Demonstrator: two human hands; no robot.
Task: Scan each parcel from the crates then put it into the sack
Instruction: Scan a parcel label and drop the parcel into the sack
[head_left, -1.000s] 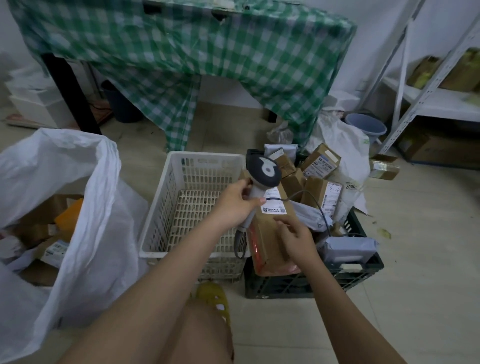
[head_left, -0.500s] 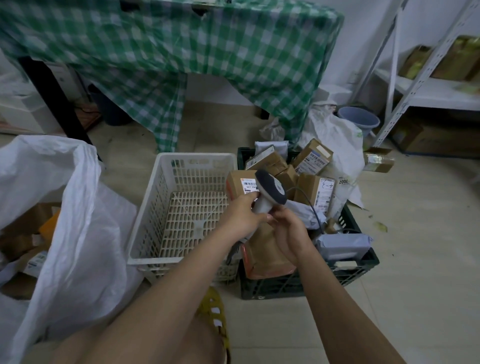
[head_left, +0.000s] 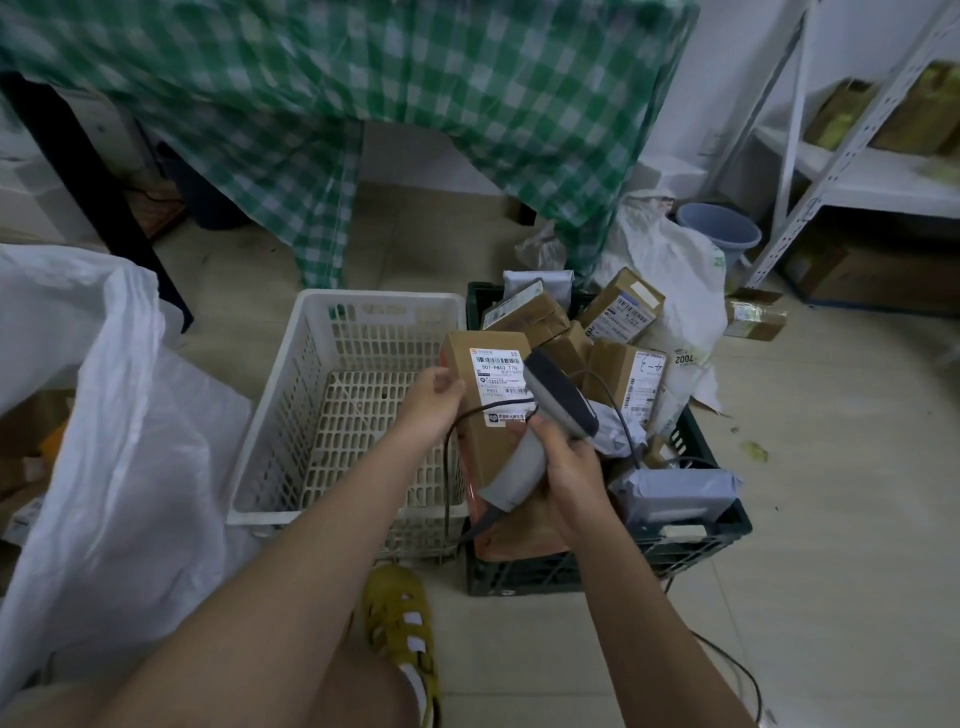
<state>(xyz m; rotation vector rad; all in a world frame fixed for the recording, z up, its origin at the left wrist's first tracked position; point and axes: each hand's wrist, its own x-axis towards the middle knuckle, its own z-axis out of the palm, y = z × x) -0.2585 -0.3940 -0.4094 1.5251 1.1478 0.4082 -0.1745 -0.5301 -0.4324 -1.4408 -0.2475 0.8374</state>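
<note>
While angled, right hand (head_left: 571, 467) on scanner (head_left: 540, 431).

A green checked cloth (head_left: 363, 93) hangs over a table at the back. A blue bucket (head_left: 719, 228) stands on the floor beside white shelves (head_left: 852, 171) holding cardboard boxes (head_left: 893, 111).

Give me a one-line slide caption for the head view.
Right hand aims scanner at labelled parcel held by left hand over the crates.
</note>
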